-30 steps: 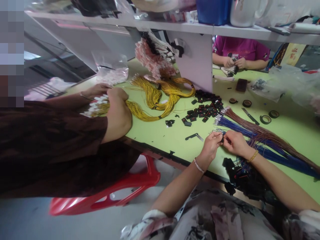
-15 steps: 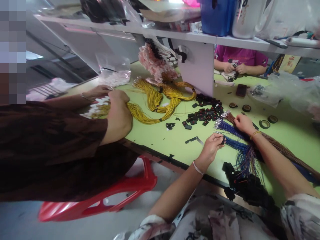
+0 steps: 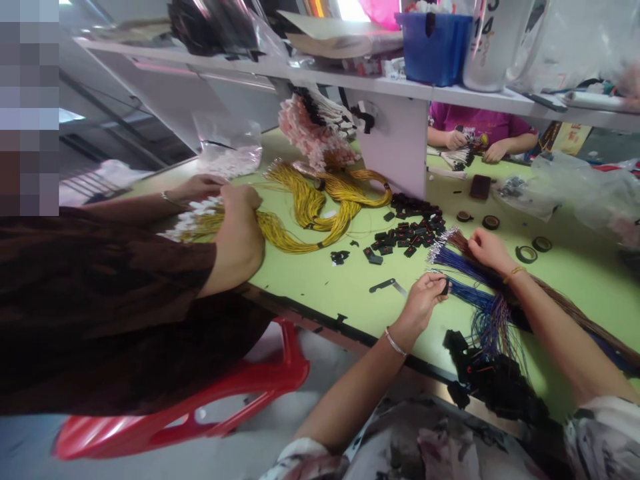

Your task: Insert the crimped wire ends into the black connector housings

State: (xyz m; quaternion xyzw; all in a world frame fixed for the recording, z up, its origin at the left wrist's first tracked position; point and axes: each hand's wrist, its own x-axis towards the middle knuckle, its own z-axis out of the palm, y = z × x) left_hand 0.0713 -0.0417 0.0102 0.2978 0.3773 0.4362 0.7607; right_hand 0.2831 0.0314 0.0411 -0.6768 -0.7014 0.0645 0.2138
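Note:
My left hand (image 3: 424,298) pinches a small black connector (image 3: 444,287) with blue wires trailing from it, just above the green table (image 3: 325,280). My right hand (image 3: 487,249) reaches over the bundle of blue wires (image 3: 463,262) and brown wires (image 3: 565,303), fingers closed on wire ends near their metal tips. A heap of finished black connectors with wires (image 3: 495,383) hangs at the table's near edge, below my right forearm.
Loose black connector housings (image 3: 413,230) lie beyond my hands, a small black tool (image 3: 384,286) to the left. A person in a dark sleeve (image 3: 100,300) handles yellow wires (image 3: 310,207) on the left. Another person in magenta (image 3: 475,127) works across. Tape rolls (image 3: 525,253) and plastic bags lie right.
My right hand left my left hand and reached out to the blue and brown wire bundle. My left hand stayed with the connector. The view tilted slightly.

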